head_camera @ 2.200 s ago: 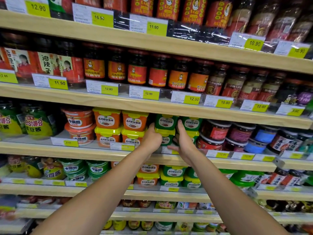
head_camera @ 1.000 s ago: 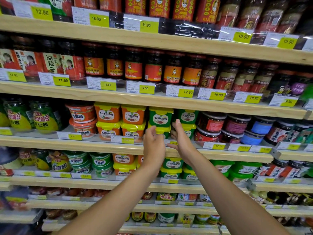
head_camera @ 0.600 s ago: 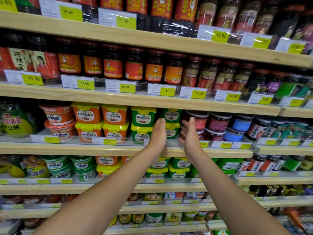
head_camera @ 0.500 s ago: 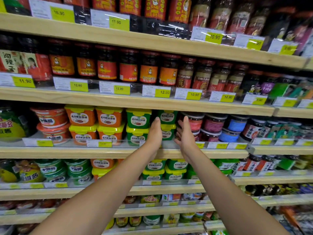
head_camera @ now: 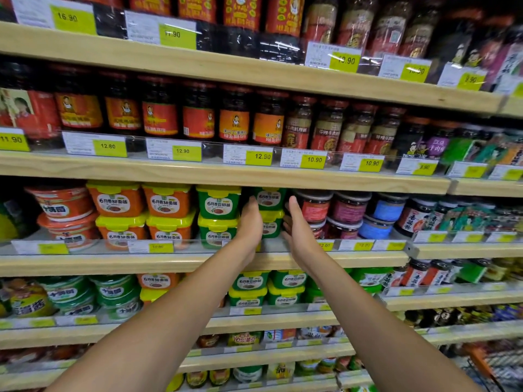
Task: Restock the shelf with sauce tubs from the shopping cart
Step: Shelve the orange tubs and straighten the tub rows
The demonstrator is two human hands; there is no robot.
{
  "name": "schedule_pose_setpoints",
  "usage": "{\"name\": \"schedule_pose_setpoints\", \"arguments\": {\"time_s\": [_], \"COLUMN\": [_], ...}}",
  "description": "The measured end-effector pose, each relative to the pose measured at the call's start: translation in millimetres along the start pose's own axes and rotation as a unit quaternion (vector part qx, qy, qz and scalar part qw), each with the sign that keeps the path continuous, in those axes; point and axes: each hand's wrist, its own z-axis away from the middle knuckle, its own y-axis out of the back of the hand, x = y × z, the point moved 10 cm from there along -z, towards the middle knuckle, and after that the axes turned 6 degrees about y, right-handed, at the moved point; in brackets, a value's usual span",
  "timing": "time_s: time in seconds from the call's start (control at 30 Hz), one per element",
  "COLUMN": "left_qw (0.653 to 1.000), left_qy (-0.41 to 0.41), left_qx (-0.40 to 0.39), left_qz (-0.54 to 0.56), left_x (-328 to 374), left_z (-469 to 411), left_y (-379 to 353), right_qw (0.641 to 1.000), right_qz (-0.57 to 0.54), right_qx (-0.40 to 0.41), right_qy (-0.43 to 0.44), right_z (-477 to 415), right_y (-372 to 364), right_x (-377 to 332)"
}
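Both arms reach to the middle shelf (head_camera: 353,257). My left hand (head_camera: 250,222) and right hand (head_camera: 295,224) stand with straight fingers on either side of a stack of two green sauce tubs (head_camera: 270,212) with yellow lids. Whether the palms touch the tubs I cannot tell. A second green stack (head_camera: 218,216) stands just left of it, then orange tubs (head_camera: 167,213) in stacks. Neither hand holds anything.
Dark jars with red and blue labels (head_camera: 351,210) stand right of the green stack. Chilli sauce jars (head_camera: 198,114) fill the shelf above. More green tubs (head_camera: 266,290) sit on the shelf below. A shopping cart's edge (head_camera: 492,363) shows at bottom right.
My hands left the first green stack and shifted right to the stack beside it; the camera turned right as well.
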Motion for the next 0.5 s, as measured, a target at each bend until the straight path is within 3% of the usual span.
{"name": "schedule_pose_setpoints", "arguments": {"time_s": [0.27, 0.5], "left_qw": [1.000, 1.000], "left_qy": [0.000, -0.001], "left_qx": [0.000, 0.003], "left_qz": [-0.016, -0.007], "left_x": [1, 1], "left_z": [-13, -14], "left_y": [2, 4], "right_qw": [0.997, 0.999], "right_qz": [0.070, -0.018], "right_qx": [0.006, -0.016], "right_qy": [-0.016, -0.043], "right_z": [-14, -12], "right_y": [-1, -11], "right_x": [16, 1]}}
